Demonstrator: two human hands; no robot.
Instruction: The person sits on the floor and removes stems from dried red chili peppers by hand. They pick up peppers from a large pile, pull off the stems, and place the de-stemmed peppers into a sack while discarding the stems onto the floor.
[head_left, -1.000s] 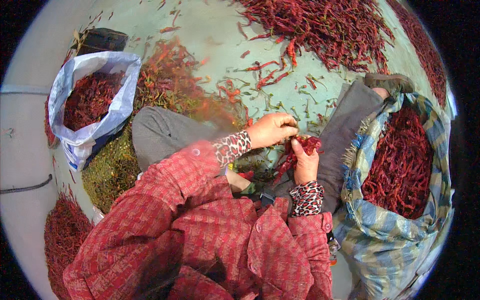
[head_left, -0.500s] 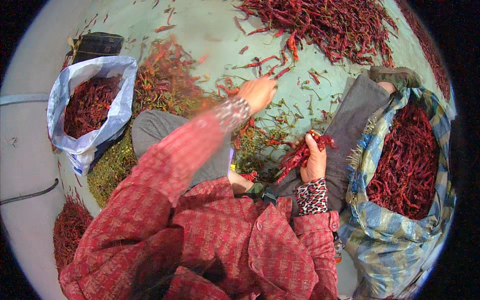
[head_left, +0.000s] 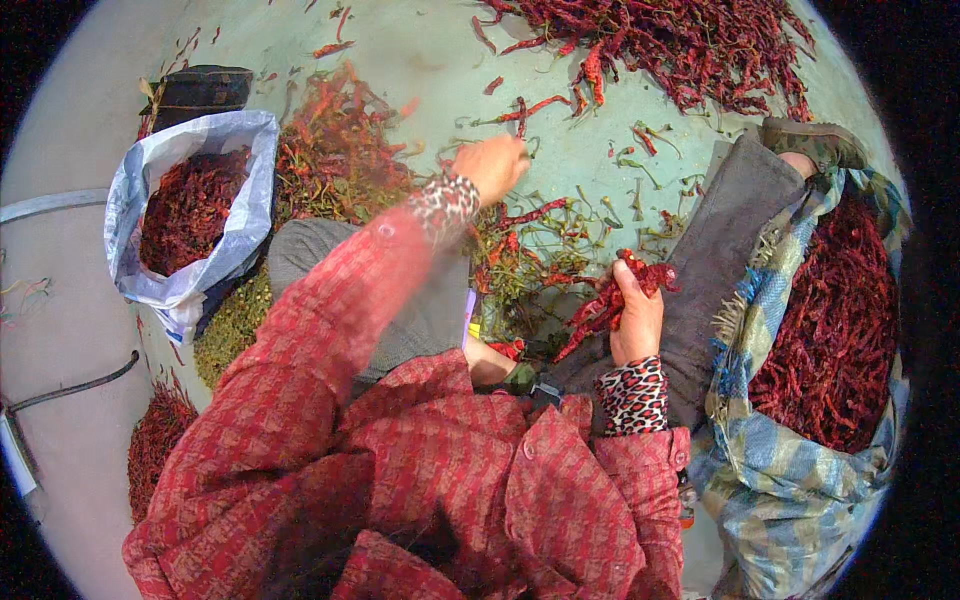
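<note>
My left hand point(head_left: 490, 168) reaches out over the floor in the middle, its fingers closed. A dark dried red chilli point(head_left: 521, 117) sticks up from its fingertips. At the right, above my leg, my right hand point(head_left: 640, 322) is wrapped round a bunch of dried red chillies point(head_left: 598, 312), its thumb pressed on top. Between the two hands lies a litter of green stems and loose chillies point(head_left: 525, 265). A few single chillies point(head_left: 548, 104) lie just beyond the left hand.
A large heap of dried chillies point(head_left: 690, 45) covers the far right floor. A checked sack point(head_left: 770, 470) full of chillies stands at my right. At my left are a white bag point(head_left: 122, 230) of chillies, an orange-green chilli pile point(head_left: 335, 150) and a dark box-like thing point(head_left: 205, 90).
My left hand has moved left and slightly farther away, the chilli at its fingertips now pointing up. My right hand still grips its bunch. The view has shifted slightly.
</note>
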